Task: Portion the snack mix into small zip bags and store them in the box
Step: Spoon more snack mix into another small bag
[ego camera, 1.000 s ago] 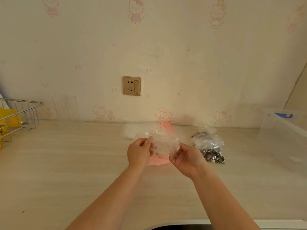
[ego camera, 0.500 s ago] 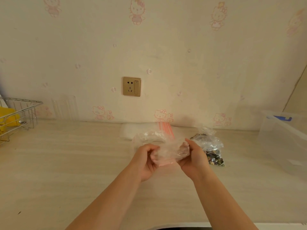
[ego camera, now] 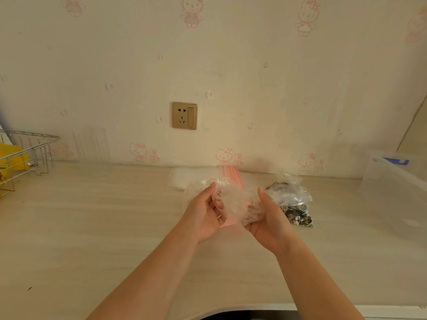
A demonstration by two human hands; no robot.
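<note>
My left hand (ego camera: 203,213) and my right hand (ego camera: 268,218) hold a crumpled clear plastic bag (ego camera: 238,203) between them, above the counter's middle. The fingers of both hands curl round its sides. A stack of small zip bags with red strips (ego camera: 231,175) lies flat behind it, near the wall. Just right of my right hand sits a clear bag of dark snack mix (ego camera: 298,211), its top loose and open. The clear plastic storage box (ego camera: 397,181) stands at the far right of the counter.
A wire rack (ego camera: 25,155) holding something yellow stands at the far left. A clear plastic holder (ego camera: 91,146) is fixed to the wall beside it. A wall socket (ego camera: 184,115) sits above the counter. A sink edge (ego camera: 249,314) shows at the bottom.
Both hands went from pinching the bag's edges to cupping it between the palms, and the bag crumpled and sank a little toward the counter.
</note>
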